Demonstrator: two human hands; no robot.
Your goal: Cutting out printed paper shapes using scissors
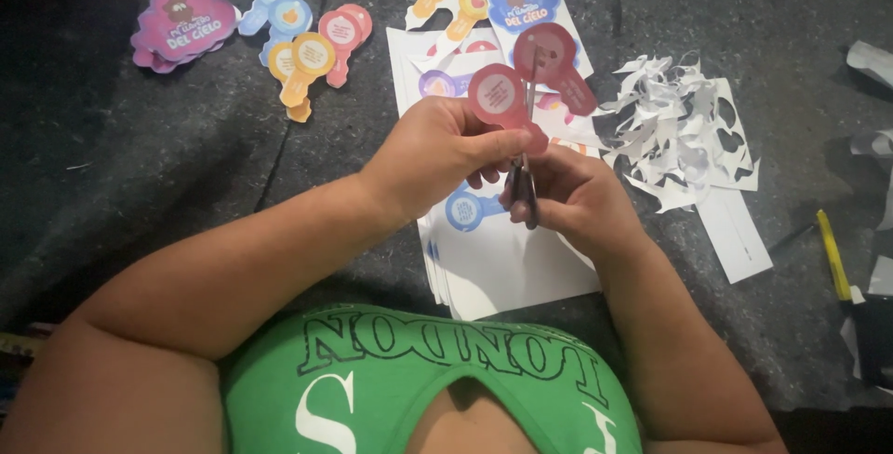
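Red paper cut-outs [521, 77], two round-headed shapes joined side by side, stood up above a stack of white printed sheets [507, 263] on the dark grey cloth [167, 166]. The left hand [433, 152] pinched the nearer one between closed fingertips. The right hand [572, 198] was curled shut around scissors [526, 184], whose blades reached up between the two shapes.

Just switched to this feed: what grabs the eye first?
At centre, the left hand holds up red round-headed paper cutouts while the right hand works scissors into them. Right of the hands lies a heap of white paper scraps; finished coloured cutouts sit at upper left.
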